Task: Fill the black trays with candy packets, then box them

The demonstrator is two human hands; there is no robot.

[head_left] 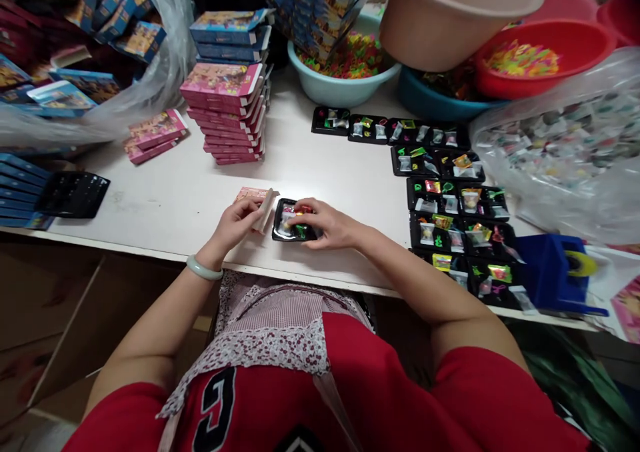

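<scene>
My left hand (237, 224) grips a small pink printed box (254, 194) whose end stands open towards the right. Close beside that opening lies a black plastic tray (278, 233) with small coloured items and a clear packet in it. My right hand (323, 224) is closed over the tray's right side, thumb and fingers on its edge and contents. Tray and box are nearly touching, just above the table's front edge. The fingers partly cover what is in the tray.
A stack of pink boxes (225, 82) stands at the back left. Several filled black trays (440, 229) line the right, by a blue tape dispenser (550, 272). Basins (345, 92) of small coloured pieces stand behind. Empty black trays (75, 194) lie far left.
</scene>
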